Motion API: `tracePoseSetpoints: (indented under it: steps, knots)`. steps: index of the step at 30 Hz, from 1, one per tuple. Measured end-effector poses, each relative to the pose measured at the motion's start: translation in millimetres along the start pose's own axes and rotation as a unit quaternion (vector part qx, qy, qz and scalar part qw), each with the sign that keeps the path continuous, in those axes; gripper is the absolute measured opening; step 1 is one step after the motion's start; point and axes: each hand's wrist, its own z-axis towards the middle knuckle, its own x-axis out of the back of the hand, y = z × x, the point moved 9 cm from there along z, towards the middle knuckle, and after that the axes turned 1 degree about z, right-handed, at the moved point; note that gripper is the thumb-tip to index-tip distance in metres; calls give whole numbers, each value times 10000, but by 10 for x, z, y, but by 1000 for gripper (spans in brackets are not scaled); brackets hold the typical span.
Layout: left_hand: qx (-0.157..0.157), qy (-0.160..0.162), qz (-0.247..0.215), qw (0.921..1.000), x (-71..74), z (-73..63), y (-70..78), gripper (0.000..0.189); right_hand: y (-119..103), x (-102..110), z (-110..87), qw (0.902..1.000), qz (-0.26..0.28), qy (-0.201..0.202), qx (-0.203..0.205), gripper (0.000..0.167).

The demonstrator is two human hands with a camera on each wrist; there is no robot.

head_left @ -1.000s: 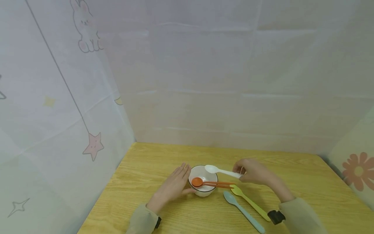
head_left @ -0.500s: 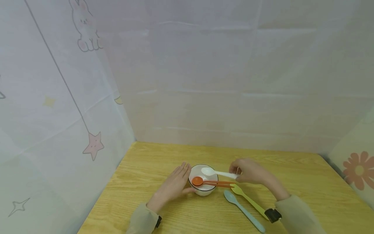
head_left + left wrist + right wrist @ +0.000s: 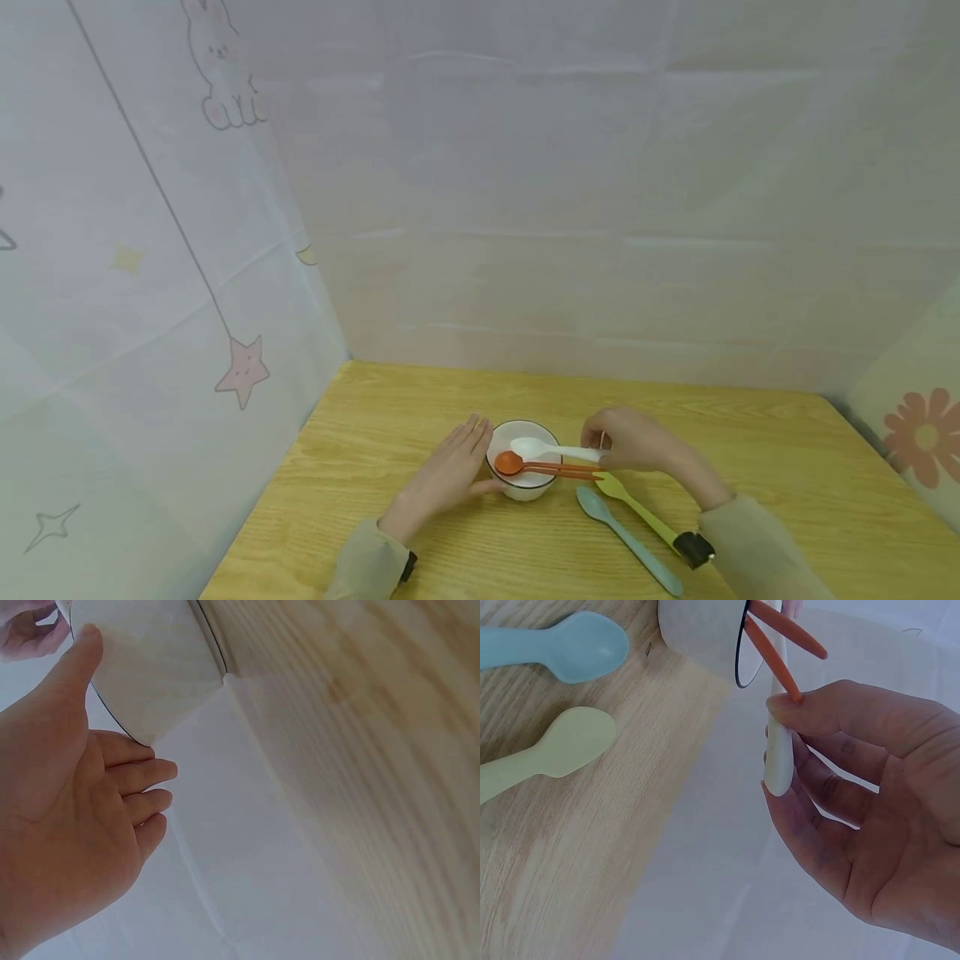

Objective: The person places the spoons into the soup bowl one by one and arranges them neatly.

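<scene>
A white bowl [image 3: 525, 493] with a dark rim stands on the table. My left hand [image 3: 450, 471] rests against its left side, fingers fairly straight, with the thumb [image 3: 88, 646] at the rim. My right hand [image 3: 637, 439] pinches the handle end of a white spoon [image 3: 528, 449] between thumb and fingers. That spoon's head is inside the bowl opening, its handle pointing right. An orange spoon [image 3: 508, 463] lies in the bowl, and two orange handles [image 3: 787, 630] stick out over the rim toward my right thumb.
Right of the bowl, a light blue spoon [image 3: 630, 542] and a yellow-green spoon [image 3: 645, 517] lie slanted on the wooden table [image 3: 420, 392]. A pale cloth [image 3: 570, 208] rises behind the table's far edge, and a patterned one [image 3: 172, 333] lines the left.
My right hand has moved left and slightly down, bringing the white spoon's head from over the bowl's far right rim into the bowl. My left hand has stayed at the bowl.
</scene>
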Motion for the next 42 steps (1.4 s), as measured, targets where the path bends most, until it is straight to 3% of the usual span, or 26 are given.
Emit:
tracePoseSetpoints:
  steps: [11, 42]
  knots:
    - [-21, 70, -22, 10000, 10, -3, 2, 90, -58, -10, 44, 9996, 203, -179, -54, 22]
    - [6, 0, 16, 10000, -21, -4, -9, 88, -160, -64, 202, 9991, -201, -377, 9, 19]
